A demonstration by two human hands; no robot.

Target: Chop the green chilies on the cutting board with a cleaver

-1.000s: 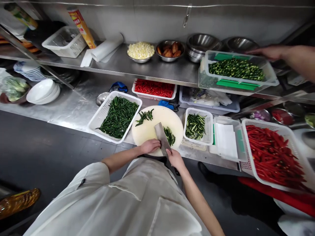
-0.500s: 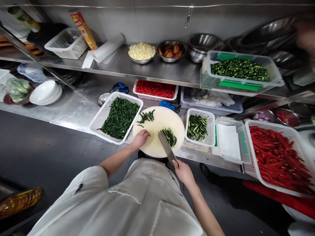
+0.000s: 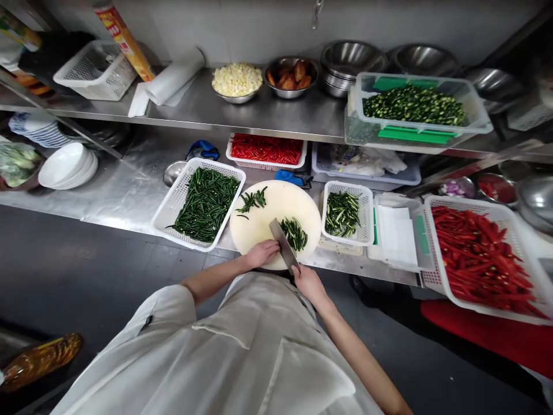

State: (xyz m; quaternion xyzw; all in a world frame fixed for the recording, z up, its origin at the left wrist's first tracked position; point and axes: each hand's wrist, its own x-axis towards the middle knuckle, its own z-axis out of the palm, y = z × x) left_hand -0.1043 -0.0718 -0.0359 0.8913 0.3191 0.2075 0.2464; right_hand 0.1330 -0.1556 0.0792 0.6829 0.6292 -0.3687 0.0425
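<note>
A round cream cutting board (image 3: 298, 196) lies at the counter's front edge. My right hand (image 3: 309, 283) grips the handle of a cleaver (image 3: 284, 245), its blade slanting up and left over the board. Close by the blade's left side, my left hand (image 3: 262, 253) rests low on the board with fingers bent together; anything under the fingertips is too small to make out. Sliced green chili pieces (image 3: 294, 233) lie right of the blade. A few whole green chilies (image 3: 253, 199) sit at the board's upper left.
Left of the board stands a white basket of green chilies (image 3: 203, 204); right of it, a smaller basket of cut chilies (image 3: 343, 214). Farther right is a basket of red chilies (image 3: 479, 259). A steel shelf (image 3: 185, 118) with bowls overhangs the back. Someone's red garment (image 3: 484, 328) shows lower right.
My left hand has moved right across the board, up to the cleaver. The cleaver stays beside the sliced pieces. The view has shifted slightly, and a blurred hand at upper right is gone.
</note>
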